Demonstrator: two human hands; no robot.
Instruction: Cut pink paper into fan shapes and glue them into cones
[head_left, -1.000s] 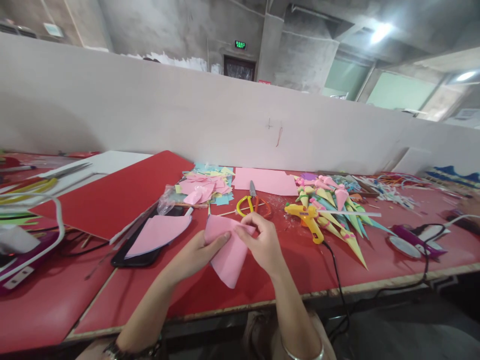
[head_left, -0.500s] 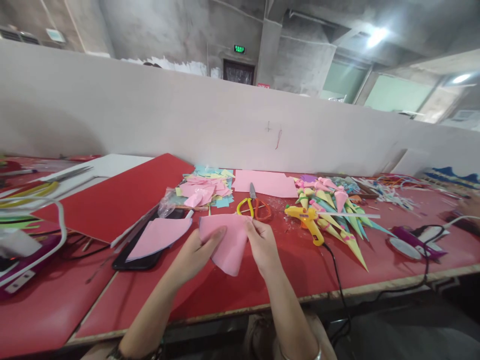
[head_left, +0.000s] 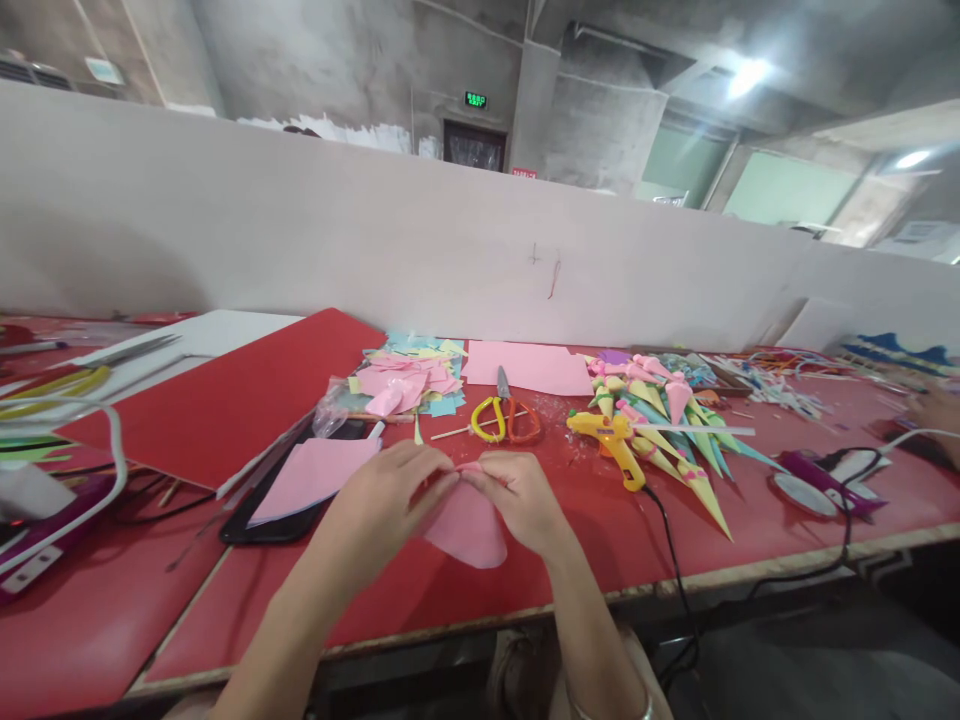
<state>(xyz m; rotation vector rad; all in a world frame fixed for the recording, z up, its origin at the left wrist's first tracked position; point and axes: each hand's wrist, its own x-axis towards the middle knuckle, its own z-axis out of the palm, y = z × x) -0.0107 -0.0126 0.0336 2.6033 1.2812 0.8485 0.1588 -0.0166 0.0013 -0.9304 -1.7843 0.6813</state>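
Your left hand and right hand pinch the pink paper at its top edge, thumbs close together, likely so the edge can't slip; the rest hangs below the pinch, over the red table. Beyond lie the scissors, with the glue gun to your right, presumably for easy reach
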